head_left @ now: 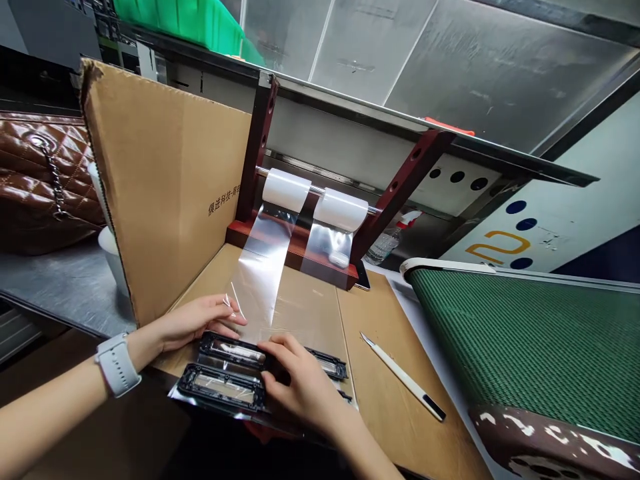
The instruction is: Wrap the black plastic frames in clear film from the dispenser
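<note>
A worktop [55, 283] carries a flat cardboard sheet [375, 300], whose right side runs near the edge of a green conveyor belt [525, 340]; an upright cardboard panel [165, 173] walls off the left, narrowing the sideways room there; toward the back stands a dark red stand [403, 177], two film rolls [286, 191] side by side on its rod — a clear film strip [265, 267] runs from the left one toward the person, the shorter tail of the other hanging at the base. The left grip [213, 320], a bare hand with a pale watch strap [119, 365] at the wrist, is at the strip's near end, fingers curved; whether it pinches the film cannot be told. The right grip [283, 363] has thumb and index finger apart, tips at the black frames [223, 387]; whether they grasp one is hidden. Those frames lie in two rows along the sheet's near edge, directly below both hands; to their right — across a stretch of cardboard that leaves the right grip room — rests a white-handled knife [405, 380], blade pointing away from the person.
</note>
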Demonstrator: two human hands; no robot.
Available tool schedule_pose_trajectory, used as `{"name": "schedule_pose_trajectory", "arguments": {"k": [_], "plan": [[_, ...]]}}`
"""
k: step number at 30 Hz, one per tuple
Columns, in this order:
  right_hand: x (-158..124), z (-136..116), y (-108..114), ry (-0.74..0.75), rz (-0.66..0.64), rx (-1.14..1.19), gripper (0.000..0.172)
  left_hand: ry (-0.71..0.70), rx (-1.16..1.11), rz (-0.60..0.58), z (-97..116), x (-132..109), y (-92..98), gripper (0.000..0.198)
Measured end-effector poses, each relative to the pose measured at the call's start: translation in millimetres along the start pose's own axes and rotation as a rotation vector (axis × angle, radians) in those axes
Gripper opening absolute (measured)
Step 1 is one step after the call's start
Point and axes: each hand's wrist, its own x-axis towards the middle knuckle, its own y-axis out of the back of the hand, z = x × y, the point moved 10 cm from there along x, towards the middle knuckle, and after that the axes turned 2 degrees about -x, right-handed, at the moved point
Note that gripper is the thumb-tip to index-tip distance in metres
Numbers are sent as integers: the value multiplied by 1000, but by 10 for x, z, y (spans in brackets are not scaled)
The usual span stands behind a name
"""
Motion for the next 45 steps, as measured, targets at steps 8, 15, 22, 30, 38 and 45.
{"name": "schedule_pose_trajectory", "arguments": {"k": [8, 15, 22, 30, 38, 45], "plan": [[25, -12, -13, -17, -11, -16, 46, -2, 15, 10, -2, -8, 14, 31], [37, -16, -31, -33, -47, -34, 45, -2, 15, -24, 3, -21, -6, 35], [30, -8, -47, -23, -63, -26, 47, -3, -3, -133, 6, -50, -81, 30], [22, -5, -43, 3, -55, -22, 47, -12, 14, -190, 27, -111, -139, 38], [36, -7, -43, -2, -61, -40, 45, -94, 18, -102, 173, -130, -156, 57], [42, -29, 13, -16, -46, -48, 42, -166, 1, 48, 393, -102, -47, 55]]}}
